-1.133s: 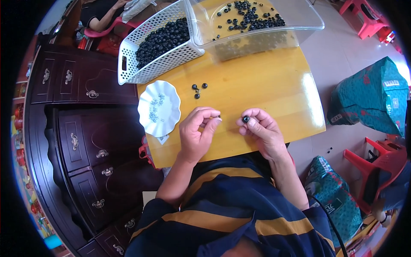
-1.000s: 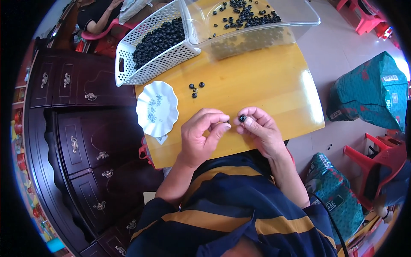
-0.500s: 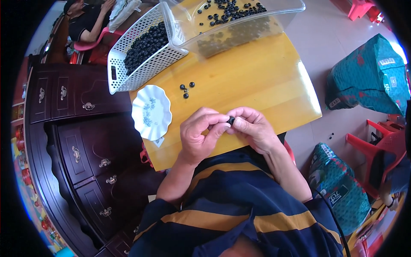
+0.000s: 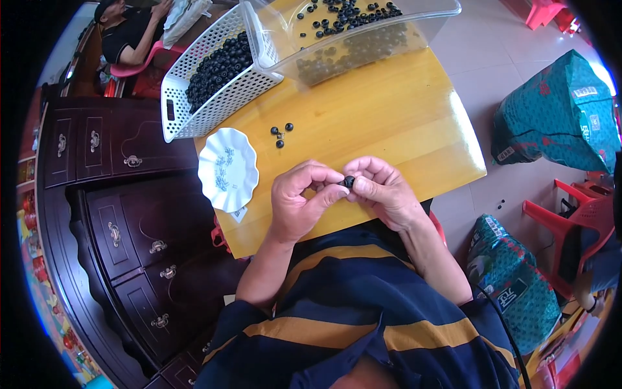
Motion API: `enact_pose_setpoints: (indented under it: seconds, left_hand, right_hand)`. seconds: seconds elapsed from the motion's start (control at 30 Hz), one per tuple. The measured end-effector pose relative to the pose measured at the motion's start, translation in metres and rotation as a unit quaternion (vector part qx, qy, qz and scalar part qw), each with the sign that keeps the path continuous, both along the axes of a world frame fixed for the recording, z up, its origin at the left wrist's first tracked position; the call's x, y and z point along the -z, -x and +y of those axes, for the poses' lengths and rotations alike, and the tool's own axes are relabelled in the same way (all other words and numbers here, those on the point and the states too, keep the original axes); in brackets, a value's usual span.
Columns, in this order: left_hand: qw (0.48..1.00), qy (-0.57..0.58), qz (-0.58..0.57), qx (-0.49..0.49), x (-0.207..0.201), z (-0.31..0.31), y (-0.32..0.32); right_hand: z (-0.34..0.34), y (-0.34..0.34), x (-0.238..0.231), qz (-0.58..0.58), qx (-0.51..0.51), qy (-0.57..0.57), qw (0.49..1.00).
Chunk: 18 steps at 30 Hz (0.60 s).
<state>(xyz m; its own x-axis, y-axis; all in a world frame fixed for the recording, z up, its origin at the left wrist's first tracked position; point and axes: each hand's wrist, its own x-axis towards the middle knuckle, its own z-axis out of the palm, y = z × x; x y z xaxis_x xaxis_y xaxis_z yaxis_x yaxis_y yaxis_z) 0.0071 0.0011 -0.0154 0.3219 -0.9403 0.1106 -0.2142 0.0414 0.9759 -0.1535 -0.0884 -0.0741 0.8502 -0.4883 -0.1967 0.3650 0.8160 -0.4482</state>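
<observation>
Rightward, beyond both hands' [image 4: 298, 201] [image 4: 389, 202] pinched bead [image 4: 349, 181], open tabletop [image 4: 427, 129] reaches its edge.

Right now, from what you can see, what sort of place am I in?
Likely a home room used for handwork: there's a dark wooden drawer cabinet, plus a yellow table bearing a white basket of small black pieces.

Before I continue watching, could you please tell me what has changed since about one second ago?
The left hand has moved rightward, closing the gap to the black bead pinched by the right hand. I see nothing let go. The camera view has shifted. The wavy white dish, loose black pieces and white basket stayed in place.
</observation>
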Motion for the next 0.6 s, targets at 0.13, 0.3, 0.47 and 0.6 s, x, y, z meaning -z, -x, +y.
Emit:
enact_pose_setpoints:
  seconds: [0.13, 0.3, 0.47, 0.6]
  left_hand:
    - [0.991, 0.005, -0.132, -0.007, -0.0051, 0.0004, -0.0008]
    - [0.987, 0.024, -0.156, -0.011, -0.0052, 0.0002, -0.0023]
    - [0.977, 0.048, -0.207, -0.003, -0.0085, -0.0027, -0.0015]
    - [0.967, 0.057, -0.248, 0.006, -0.0105, -0.0035, -0.0036]
  right_hand:
    - [0.0021, -0.0035, -0.001, 0.018, 0.017, 0.019, 1.0]
    - [0.0046, -0.0063, 0.0016, 0.013, 0.03, 0.013, 0.999]
    - [0.0071, -0.0076, 0.0027, 0.009, 0.055, 0.021, 0.998]
    - [0.0081, -0.0069, 0.0024, 0.022, 0.069, 0.027, 0.997]
